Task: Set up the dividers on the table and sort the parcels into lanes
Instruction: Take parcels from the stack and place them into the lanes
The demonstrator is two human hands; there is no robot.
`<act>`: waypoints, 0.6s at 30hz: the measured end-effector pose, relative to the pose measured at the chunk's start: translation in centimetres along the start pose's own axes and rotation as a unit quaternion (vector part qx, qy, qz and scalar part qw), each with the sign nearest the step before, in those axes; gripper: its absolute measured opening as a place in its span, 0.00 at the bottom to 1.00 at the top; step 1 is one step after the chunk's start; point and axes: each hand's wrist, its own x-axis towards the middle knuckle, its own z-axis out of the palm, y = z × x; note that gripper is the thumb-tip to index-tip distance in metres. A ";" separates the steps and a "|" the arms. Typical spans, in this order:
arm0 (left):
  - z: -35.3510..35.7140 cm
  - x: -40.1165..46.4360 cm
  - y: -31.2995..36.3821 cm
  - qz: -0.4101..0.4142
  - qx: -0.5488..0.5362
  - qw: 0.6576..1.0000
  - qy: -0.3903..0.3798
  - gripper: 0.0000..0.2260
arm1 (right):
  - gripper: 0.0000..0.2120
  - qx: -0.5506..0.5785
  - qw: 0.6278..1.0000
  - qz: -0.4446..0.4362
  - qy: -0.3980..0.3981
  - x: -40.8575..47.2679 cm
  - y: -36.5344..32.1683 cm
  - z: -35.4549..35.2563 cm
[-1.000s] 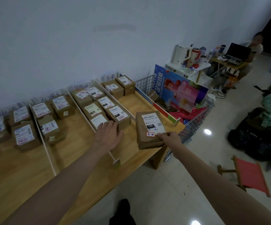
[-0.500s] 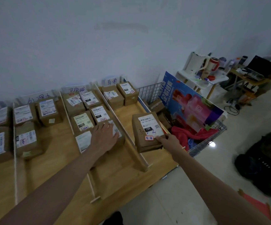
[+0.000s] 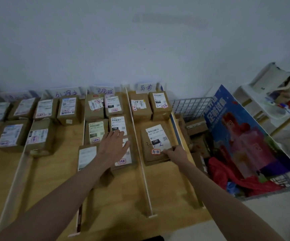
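While the left hand [image 3: 113, 146] lies flat, the right hand [image 3: 174, 153] pinches a parcel [image 3: 155, 141].

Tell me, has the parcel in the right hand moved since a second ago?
Yes. The parcel, gripped by the right hand, went from over the table's right edge to inside the rightmost lane, right of the white divider, nearer the back parcels.
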 end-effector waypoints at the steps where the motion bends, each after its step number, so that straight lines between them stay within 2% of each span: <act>1: 0.1 0.5 0.3 -0.014 -0.003 1.000 -0.004 0.24 | 0.08 -0.005 1.000 -0.001 -0.014 1.2 -0.1 -0.1; 7: 1.1 2.2 1.8 -0.081 -0.013 0.996 -0.018 0.24 | 0.07 -0.014 0.996 0.009 -0.091 7.3 -0.6 -0.1; 12: 2.1 3.6 1.7 -0.118 -0.018 0.992 -0.037 0.24 | 0.22 -0.048 0.989 0.015 -0.139 12.6 0.3 1.3; 18: 3.0 5.2 1.4 -0.155 -0.017 0.986 -0.055 0.26 | 0.21 -0.059 0.986 0.027 -0.154 14.2 -0.7 2.6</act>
